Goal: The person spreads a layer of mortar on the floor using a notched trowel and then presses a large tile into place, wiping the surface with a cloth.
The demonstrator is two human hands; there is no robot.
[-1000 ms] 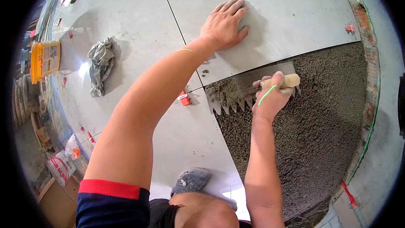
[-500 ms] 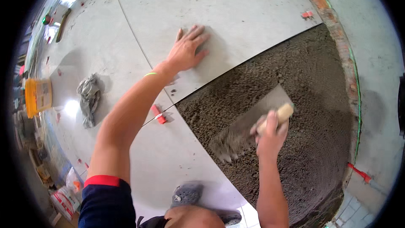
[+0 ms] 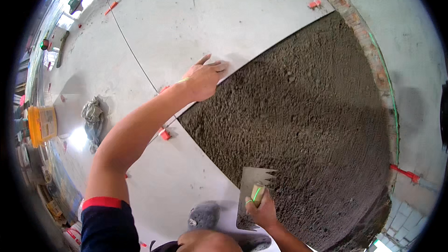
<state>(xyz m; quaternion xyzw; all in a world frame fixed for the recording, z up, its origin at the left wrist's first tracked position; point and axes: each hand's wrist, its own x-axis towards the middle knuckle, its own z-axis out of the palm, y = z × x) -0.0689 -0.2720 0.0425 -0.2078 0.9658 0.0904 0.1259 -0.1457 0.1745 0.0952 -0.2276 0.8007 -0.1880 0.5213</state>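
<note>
My left hand (image 3: 203,77) rests near the lower edge of the upper grey tile (image 3: 196,23), fingers spread. My right hand (image 3: 261,209) grips the pale wooden handle of a notched steel trowel (image 3: 255,174), which lies over rough, dark mortar (image 3: 317,112) close to the lower-left tile's edge. The mortar bed fills the area between the tiles and the wall at right. A red tile leveler (image 3: 164,134) sits on the seam below my left arm. My grey perforated shoe (image 3: 204,215) is at the bottom.
At left are a yellow bucket (image 3: 41,126), a crumpled grey rag (image 3: 93,120) and a dark-handled tool (image 3: 61,49). More red levelers (image 3: 111,8) dot the tiles. The wall (image 3: 415,65) curves along the right, with exposed brick and red pipe (image 3: 404,172) at its base.
The trowel in my right hand has moved down toward me and turned upright in the picture. My left hand has shifted toward the tile's lower edge. The view has shifted too.
</note>
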